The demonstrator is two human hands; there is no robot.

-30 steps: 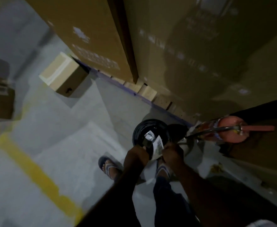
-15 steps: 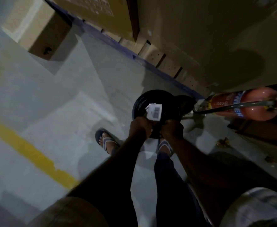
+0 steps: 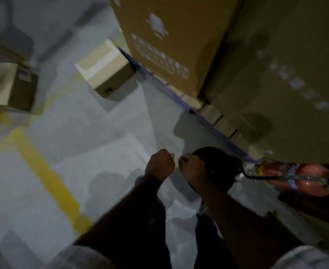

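Observation:
My left hand (image 3: 159, 166) is a closed fist held over the grey floor, with nothing visible in it. Just to its right, a small gap away, my right hand (image 3: 191, 168) is also curled. It overlaps the left edge of a black round object (image 3: 220, 166), and whether its fingers grip that object is hidden. A thin black hose (image 3: 257, 177) runs from the black object to a red fire extinguisher (image 3: 303, 179) lying at the right.
Tall cardboard cartons (image 3: 165, 39) on a pallet with a blue edge (image 3: 179, 98) wall off the right. A small box (image 3: 105, 68) stands on the floor ahead and another box (image 3: 10, 84) at far left. A yellow floor line (image 3: 49, 177) runs along the left.
Both hands gripped the black object's near edge, with a white tag showing. Now my left hand is off it to the left, the tag is out of sight, and the view has tilted up.

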